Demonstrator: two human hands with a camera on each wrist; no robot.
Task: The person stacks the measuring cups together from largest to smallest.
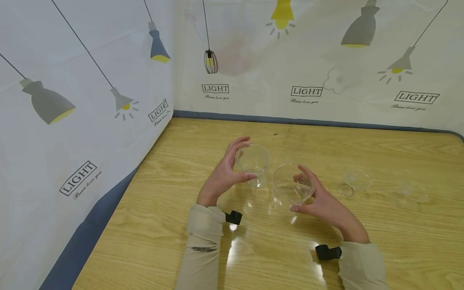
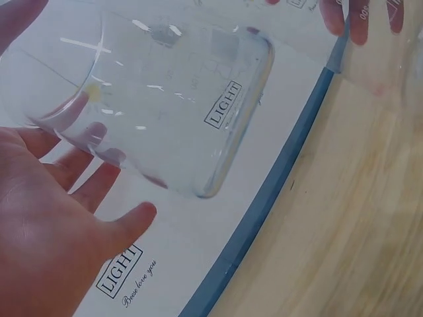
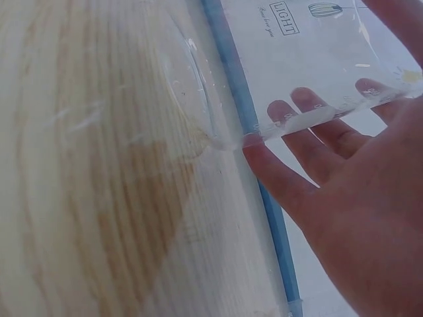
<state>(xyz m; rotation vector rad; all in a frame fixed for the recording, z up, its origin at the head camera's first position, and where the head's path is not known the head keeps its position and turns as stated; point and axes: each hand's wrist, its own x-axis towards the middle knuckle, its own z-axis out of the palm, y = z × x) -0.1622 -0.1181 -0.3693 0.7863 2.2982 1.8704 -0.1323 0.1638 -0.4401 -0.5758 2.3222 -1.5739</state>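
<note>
My left hand (image 1: pixel 222 178) grips a clear beaker (image 1: pixel 258 161) from its left side, thumb in front and fingers behind. In the left wrist view this beaker (image 2: pixel 175 112) lies slanted across the picture, with fingers along its wall. My right hand (image 1: pixel 328 204) holds a second clear beaker (image 1: pixel 284 194) from its right side. White printed markings run down that beaker's wall in the right wrist view, beside my spread fingers (image 3: pixel 324 155). Both beakers stand close together, mouths facing up toward the head camera. Whether their bases touch the table is hard to tell.
To the right on the wood-grain table (image 1: pixel 145 225) lie faint transparent vessels: one with a round rim (image 1: pixel 346 190) and another (image 1: pixel 413 191) farther right. Their kind is unclear. A lamp-printed white sheet (image 1: pixel 250 100) with a blue border stands at the back and left.
</note>
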